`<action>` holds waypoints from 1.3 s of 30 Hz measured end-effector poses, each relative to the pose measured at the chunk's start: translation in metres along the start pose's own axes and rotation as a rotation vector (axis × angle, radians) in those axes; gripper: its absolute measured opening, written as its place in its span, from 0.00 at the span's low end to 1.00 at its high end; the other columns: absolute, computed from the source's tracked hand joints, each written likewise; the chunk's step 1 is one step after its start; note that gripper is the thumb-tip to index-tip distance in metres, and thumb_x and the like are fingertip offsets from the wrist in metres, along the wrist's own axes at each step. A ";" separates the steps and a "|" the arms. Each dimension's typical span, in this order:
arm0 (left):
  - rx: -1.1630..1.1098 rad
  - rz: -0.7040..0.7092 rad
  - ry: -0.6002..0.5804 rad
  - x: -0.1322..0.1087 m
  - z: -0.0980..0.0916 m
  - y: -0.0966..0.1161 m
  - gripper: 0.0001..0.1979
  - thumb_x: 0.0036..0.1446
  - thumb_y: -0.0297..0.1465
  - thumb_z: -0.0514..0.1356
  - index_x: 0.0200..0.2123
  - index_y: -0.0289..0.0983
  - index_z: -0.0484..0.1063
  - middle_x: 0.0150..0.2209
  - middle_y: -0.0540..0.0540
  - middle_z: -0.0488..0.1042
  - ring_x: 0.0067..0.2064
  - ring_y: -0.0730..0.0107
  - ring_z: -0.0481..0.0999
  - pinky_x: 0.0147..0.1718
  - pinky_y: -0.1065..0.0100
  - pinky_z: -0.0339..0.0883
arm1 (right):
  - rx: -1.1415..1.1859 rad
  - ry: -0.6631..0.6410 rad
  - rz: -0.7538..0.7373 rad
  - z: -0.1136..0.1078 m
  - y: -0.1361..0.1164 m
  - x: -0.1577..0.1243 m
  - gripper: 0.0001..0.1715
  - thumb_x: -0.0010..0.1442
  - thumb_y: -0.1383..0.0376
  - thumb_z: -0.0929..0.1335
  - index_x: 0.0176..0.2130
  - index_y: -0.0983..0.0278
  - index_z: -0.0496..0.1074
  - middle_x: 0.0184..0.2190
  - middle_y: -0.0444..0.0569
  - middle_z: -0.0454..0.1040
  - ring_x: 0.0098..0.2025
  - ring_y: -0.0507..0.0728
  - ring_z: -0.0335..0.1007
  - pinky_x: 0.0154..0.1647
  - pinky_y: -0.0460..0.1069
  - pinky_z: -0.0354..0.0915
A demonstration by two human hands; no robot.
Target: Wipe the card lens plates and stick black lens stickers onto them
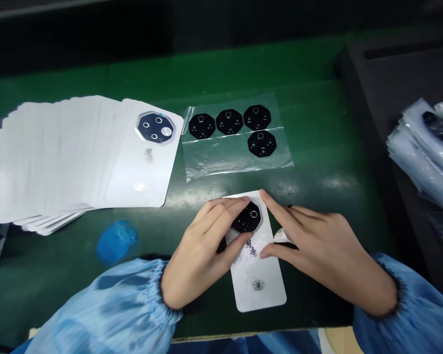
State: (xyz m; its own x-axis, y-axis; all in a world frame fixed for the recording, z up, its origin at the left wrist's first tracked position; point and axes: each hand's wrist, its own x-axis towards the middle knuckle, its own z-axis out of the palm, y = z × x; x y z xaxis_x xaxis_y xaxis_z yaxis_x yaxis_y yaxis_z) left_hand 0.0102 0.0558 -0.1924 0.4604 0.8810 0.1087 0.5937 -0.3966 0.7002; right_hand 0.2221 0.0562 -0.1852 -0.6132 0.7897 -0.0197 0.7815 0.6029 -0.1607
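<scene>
A white phone back cover lies upright near the table's front edge, with dark writing and a small round emblem on it. At its top is a black octagonal camera lens cover. My left hand holds the lens cover, fingertips over its upper left edge and thumb at its lower edge. My right hand steadies the back cover, forefinger at the top right corner and thumb on its face. Something white shows under the right hand's curled fingers; I cannot make out what it is.
A fanned stack of white back covers lies at left. Several black lens covers rest on a clear plastic sheet. A blue blob sits left of my hands. Bagged parts lie on a dark tray at right.
</scene>
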 end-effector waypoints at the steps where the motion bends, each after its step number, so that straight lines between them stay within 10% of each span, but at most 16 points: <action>1: 0.001 -0.003 0.004 0.000 0.000 0.000 0.23 0.56 0.25 0.62 0.55 0.29 0.64 0.51 0.42 0.71 0.54 0.69 0.66 0.53 0.68 0.63 | -0.012 0.002 -0.004 0.000 0.000 0.000 0.46 0.58 0.49 0.67 0.63 0.75 0.52 0.32 0.47 0.74 0.32 0.53 0.69 0.25 0.49 0.57; 39: 0.040 -0.027 -0.045 0.008 -0.007 -0.006 0.23 0.53 0.28 0.65 0.53 0.36 0.67 0.46 0.46 0.75 0.47 0.67 0.72 0.47 0.66 0.66 | 0.025 -0.152 0.015 -0.007 -0.002 0.005 0.47 0.57 0.52 0.69 0.63 0.76 0.52 0.33 0.48 0.76 0.33 0.55 0.70 0.21 0.51 0.54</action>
State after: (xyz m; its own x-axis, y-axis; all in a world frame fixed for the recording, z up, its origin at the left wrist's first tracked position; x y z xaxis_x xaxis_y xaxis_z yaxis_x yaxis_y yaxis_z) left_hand 0.0056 0.0670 -0.1906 0.4730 0.8792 0.0577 0.6315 -0.3839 0.6737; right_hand 0.2179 0.0595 -0.1783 -0.6131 0.7712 -0.1714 0.7890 0.5863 -0.1840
